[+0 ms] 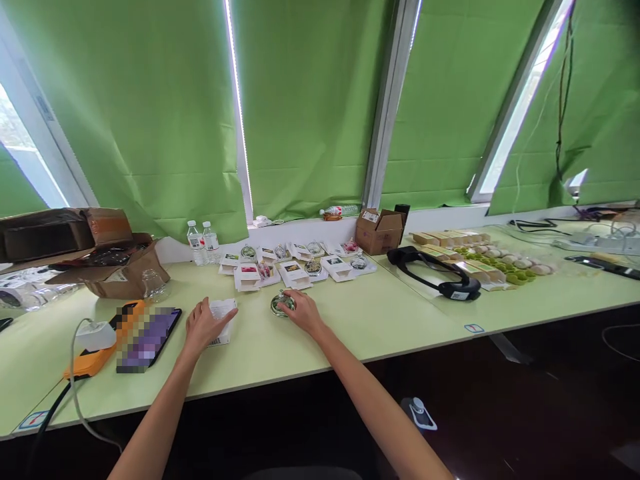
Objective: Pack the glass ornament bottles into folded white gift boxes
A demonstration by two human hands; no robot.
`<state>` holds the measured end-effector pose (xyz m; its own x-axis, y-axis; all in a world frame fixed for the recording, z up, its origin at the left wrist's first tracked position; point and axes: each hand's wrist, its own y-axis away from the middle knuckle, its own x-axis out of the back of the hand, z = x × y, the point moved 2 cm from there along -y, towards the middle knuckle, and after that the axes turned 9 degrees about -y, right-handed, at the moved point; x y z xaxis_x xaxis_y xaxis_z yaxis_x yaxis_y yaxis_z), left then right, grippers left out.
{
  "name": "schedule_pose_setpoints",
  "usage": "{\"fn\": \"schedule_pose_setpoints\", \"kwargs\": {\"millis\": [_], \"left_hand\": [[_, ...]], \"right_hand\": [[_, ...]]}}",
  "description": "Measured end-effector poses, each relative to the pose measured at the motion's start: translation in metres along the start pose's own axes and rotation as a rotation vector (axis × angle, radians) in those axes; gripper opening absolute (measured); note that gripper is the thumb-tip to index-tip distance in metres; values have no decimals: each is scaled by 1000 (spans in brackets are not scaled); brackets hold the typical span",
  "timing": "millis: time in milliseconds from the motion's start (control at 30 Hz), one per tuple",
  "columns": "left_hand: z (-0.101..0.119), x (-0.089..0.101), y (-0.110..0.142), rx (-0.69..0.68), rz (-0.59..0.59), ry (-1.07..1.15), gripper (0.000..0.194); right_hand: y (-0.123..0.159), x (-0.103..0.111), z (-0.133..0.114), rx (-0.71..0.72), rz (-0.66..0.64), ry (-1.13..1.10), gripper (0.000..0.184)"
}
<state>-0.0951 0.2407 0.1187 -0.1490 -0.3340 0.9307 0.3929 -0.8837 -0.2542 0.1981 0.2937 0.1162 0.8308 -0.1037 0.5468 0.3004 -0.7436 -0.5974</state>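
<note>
My left hand [204, 325] spans a small white box [220, 337] with printed text, lying flat on the pale green table. Its fingers are at the box's left edge and its thumb reaches the right edge. To the right, my right hand [303, 311] grips a round, shiny greenish glass piece [278, 307] by its right side. The piece rests on the table, with a small raised part on top. Its exact kind is unclear. Behind both hands, several white picture boxes [294, 275] stand in two rows beside similar round shiny pieces [313, 267].
On the left are a phone [156, 337], an orange device [97, 360] with cables, a clear glass [154, 285] and an opened carton [127, 275]. Two water bottles [210, 243] stand behind. Rightward are a brown carton [379, 233], a black headset [430, 267] and green trays [505, 267].
</note>
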Motion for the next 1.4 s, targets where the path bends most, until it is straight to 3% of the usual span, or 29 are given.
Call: {"fn": "schedule_pose_setpoints", "kwargs": {"millis": [133, 300, 567, 833, 1167, 1400], "left_hand": [[10, 0, 2, -7, -95, -6, 106], [29, -2, -1, -27, -118, -35, 102], [45, -1, 16, -38, 13, 17, 85], [43, 5, 24, -112, 202, 339, 93], [47, 7, 25, -200, 145, 499, 108], [48, 6, 25, -256, 98, 710, 74]], "right_hand": [[1, 1, -1, 0, 8, 0, 31], [0, 1, -2, 16, 12, 10, 31], [0, 1, -1, 4, 7, 19, 32], [0, -1, 2, 0, -1, 22, 34], [0, 0, 0, 5, 12, 34, 33], [0, 0, 1, -7, -2, 43, 35]]}}
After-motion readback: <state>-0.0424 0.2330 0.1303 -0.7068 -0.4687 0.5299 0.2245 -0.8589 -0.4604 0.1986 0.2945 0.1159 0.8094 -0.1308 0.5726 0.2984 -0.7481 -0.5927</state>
